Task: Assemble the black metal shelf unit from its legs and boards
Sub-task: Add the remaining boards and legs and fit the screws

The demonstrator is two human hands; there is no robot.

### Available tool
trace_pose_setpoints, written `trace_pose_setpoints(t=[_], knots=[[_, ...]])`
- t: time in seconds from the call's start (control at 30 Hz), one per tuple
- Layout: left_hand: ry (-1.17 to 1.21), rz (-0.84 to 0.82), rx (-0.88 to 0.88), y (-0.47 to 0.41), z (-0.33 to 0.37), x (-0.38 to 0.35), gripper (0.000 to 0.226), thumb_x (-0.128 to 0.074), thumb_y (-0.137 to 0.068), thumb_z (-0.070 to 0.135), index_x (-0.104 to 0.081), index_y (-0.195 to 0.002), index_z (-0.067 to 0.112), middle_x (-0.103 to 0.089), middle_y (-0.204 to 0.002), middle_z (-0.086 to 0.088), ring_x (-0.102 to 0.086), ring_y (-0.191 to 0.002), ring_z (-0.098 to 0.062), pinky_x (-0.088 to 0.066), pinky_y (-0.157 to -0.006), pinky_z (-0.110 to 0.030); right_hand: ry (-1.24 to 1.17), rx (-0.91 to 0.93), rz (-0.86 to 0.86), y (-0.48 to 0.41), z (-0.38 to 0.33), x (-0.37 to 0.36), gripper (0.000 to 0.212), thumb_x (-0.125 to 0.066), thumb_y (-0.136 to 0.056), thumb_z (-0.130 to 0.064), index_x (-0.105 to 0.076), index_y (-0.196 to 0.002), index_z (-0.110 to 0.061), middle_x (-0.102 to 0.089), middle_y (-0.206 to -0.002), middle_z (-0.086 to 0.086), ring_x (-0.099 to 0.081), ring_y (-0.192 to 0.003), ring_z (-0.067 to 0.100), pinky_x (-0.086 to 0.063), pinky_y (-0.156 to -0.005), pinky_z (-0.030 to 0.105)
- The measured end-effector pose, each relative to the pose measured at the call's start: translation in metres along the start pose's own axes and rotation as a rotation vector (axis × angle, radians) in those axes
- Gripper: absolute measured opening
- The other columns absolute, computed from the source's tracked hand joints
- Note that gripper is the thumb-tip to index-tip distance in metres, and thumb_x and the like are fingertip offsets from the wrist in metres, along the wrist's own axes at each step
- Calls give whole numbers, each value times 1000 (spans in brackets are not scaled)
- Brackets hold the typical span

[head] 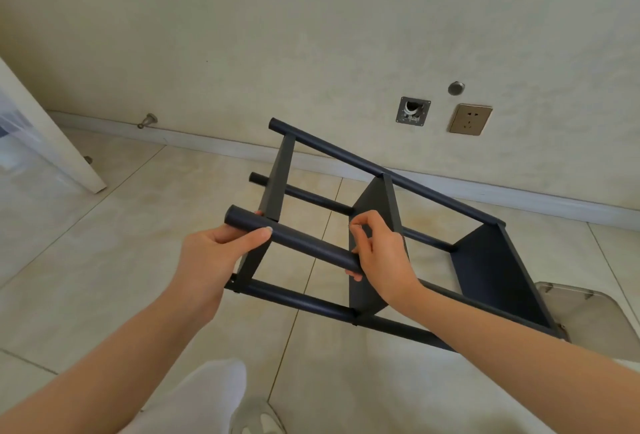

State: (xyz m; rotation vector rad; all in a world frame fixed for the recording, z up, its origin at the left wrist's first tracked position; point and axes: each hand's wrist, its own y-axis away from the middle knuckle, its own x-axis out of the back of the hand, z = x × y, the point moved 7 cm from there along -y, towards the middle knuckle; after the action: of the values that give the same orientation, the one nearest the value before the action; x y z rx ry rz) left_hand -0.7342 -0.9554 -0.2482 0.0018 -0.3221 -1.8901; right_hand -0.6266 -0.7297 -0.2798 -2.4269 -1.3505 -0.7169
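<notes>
Cream plaster wall (311,18); white skirting board (214,143); beige tiled floor (104,260); brass-coloured socket (471,119) beside open wall box (413,111) (conduit visible inside); white door (45,132), left

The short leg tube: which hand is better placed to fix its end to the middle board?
Probably the right hand: its fingers curl just where the short leg tube meets the middle board. The left hand grips the tube's far end, away from that joint, so it better steadies.

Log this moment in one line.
left hand: grips leg tube | right hand: holds tube end at middle board | shelf unit: tilted
</notes>
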Motion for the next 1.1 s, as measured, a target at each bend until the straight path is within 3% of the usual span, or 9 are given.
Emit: trace_pose_setpoints(t=[0.13, 0.4, 0.63, 0.87, 0.97, 1.1], knots=[[121, 69, 55, -10, -37, 8, 14, -77, -84, 27, -78, -97, 27, -78, -95, 12, -62, -116, -21, -37, -96, -38, 82, 38, -36, -11, 5, -28, 16, -47, -101, -24, -43, -116, -26, -64, -77, 2, -68, -63, 14, -59, -58, 21], [323, 155, 191, -17, -108, 8, 13, -77, -84, 25, -79, -97, 25, -79, -97, 7, -64, -114, -18, -34, -96, -35, 192, 70, -202, -34, 30, -70, 10, -44, -103, -25, -40, -110, -31, -61, -72, -6, -67, -58, 11, -54, -50, 15], [391, 201, 272, -10, -151, -1, 16, -77, -82, 29, -79, -98, 28, -78, -99, 12, -62, -113, -12, -33, -97, -34, 351, 182, -364, -45, 54, -93, 8, -41, -102, -29, -37, -108, -34, -57, -68, -14, -65, -55, 7, -52, -53, 11], [375, 264, 338, 0, -182, -10, 11, -77, -81, 27, -78, -91, 31, -78, -91, 12, -63, -106, -10, -35, -97, -32, 420, 202, -460, -47, 72, -99, 9, -42, -101, -30, -37, -107, -36, -61, -69, -8, -66, -57, 11, -56, -59, 17], [309, 268, 363, 4, -196, -12, 7, -78, -81, 27, -78, -80, 34, -78, -84, 12, -66, -98, -11, -41, -82, -23, 497, 190, -507, -44, 85, -100, 9, -41, -102, -32, -35, -108, -35, -66, -74, 0, -68, -62, 12, -59, -65, 25], [269, 238, 409, 11, -209, -19, 19, -82, -75, 30, -78, -77, 48, -77, -81, 12, -69, -78, 5, -38, -72, -20, 478, 171, -500, -38, 102, -94, 8, -42, -98, -39, -36, -103, -40, -68, -70, -2, -67, -57, 12, -59, -62, 30]])
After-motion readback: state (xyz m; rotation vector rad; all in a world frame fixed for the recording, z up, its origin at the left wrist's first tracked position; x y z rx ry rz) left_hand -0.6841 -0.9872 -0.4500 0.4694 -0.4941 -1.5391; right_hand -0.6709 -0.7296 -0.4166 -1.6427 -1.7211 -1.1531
